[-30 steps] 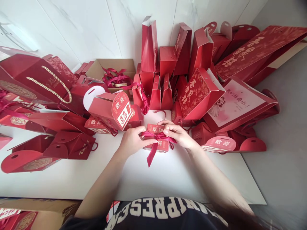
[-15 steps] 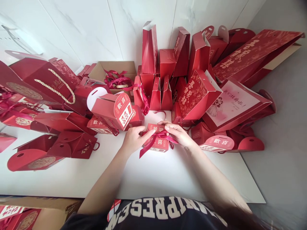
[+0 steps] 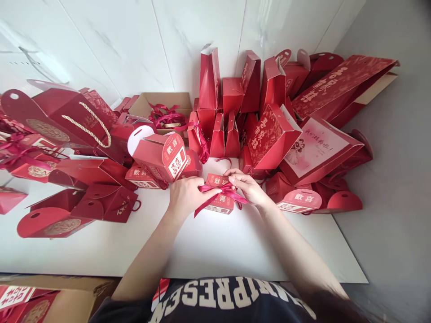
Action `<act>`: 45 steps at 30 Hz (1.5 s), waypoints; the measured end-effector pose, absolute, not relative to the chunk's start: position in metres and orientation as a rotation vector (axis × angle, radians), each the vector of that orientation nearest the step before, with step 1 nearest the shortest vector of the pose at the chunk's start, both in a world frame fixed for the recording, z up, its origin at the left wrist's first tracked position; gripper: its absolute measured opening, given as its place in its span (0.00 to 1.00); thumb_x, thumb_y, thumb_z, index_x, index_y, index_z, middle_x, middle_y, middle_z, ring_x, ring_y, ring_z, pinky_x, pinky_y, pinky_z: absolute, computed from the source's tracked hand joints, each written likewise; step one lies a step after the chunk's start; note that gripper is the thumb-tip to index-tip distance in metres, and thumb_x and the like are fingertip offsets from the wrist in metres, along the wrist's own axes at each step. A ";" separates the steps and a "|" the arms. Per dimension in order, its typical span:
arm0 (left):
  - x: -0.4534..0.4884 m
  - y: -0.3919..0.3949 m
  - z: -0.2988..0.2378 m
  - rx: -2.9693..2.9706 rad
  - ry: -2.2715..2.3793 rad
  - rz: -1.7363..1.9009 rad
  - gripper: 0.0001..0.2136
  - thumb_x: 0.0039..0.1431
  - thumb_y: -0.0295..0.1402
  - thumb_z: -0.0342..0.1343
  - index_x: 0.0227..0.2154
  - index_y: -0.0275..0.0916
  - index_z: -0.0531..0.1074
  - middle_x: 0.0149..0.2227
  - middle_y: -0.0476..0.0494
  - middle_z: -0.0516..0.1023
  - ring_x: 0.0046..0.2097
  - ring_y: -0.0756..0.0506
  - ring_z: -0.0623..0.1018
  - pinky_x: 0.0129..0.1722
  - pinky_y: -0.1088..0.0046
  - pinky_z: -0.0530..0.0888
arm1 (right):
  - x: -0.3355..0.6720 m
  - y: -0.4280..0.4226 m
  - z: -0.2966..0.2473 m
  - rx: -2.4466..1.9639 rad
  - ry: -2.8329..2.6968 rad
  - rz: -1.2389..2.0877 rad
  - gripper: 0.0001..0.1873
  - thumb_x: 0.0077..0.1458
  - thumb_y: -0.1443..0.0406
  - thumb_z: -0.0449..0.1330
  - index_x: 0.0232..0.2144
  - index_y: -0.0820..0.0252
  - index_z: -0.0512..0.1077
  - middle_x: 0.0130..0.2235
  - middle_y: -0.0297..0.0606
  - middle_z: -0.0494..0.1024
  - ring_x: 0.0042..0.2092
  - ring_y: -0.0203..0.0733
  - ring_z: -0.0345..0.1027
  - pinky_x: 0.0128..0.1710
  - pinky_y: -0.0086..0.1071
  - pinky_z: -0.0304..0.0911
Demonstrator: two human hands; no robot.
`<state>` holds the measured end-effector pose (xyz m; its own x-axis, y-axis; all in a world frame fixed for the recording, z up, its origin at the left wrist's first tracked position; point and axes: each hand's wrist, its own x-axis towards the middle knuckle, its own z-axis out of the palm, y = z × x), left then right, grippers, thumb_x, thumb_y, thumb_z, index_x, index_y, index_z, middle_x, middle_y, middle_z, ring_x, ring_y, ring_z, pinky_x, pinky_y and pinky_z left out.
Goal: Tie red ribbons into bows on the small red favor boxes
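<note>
A small red gift box with gold and white lettering sits on the white tabletop in front of me. Across its top runs a magenta ribbon, gathered in a bow-like knot with one tail hanging toward the front left. My left hand pinches the ribbon from the left, thumb stretched toward the knot. On the other side, my right hand has thumb and fingers closed on the ribbon at the box's right edge. A dark red twisted cord shows beside the box, partly hidden by my right hand.
An open cardboard box of magenta ribbons stands at the back. Red gift boxes and bags crowd both sides, including a box with a rope handle and a picture-fronted bag. Another carton sits below the table's front left edge.
My left hand has drawn slightly left, and the ribbon between my hands looks more gathered. The right hand stays near the box's right edge. The camera view has shifted a little.
</note>
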<state>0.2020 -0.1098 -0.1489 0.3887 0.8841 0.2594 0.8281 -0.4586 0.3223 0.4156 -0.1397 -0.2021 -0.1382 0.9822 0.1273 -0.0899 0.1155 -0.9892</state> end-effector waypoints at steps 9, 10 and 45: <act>0.198 -0.106 -0.150 2.518 1.549 0.522 0.30 0.41 0.65 0.57 0.17 0.40 0.60 0.18 0.49 0.67 0.23 0.48 0.65 0.25 0.72 0.53 | 0.420 -0.140 -0.200 -1.045 -1.373 1.187 0.23 0.59 0.50 0.58 0.20 0.58 0.72 0.43 0.40 0.70 0.54 0.46 0.63 0.57 0.38 0.55; 0.199 -0.104 -0.150 2.522 1.555 0.530 0.30 0.41 0.65 0.57 0.17 0.40 0.60 0.18 0.49 0.67 0.22 0.48 0.65 0.25 0.72 0.53 | 0.420 -0.139 -0.200 -1.051 -1.359 1.184 0.22 0.59 0.50 0.59 0.21 0.58 0.73 0.43 0.40 0.70 0.54 0.46 0.64 0.56 0.38 0.56; 0.219 -0.088 -0.161 2.233 1.362 0.572 0.30 0.49 0.57 0.58 0.16 0.38 0.49 0.24 0.52 0.55 0.25 0.51 0.61 0.27 0.72 0.58 | 0.423 -0.132 -0.185 -1.168 -1.517 1.032 0.19 0.60 0.53 0.57 0.23 0.57 0.64 0.38 0.38 0.73 0.43 0.43 0.68 0.48 0.38 0.60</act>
<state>0.2185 -0.0877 -0.1611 0.4235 0.8992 0.1095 0.7077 -0.4039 0.5797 0.4231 -0.1316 -0.1854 -0.1163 0.9778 0.1743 0.1971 0.1947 -0.9609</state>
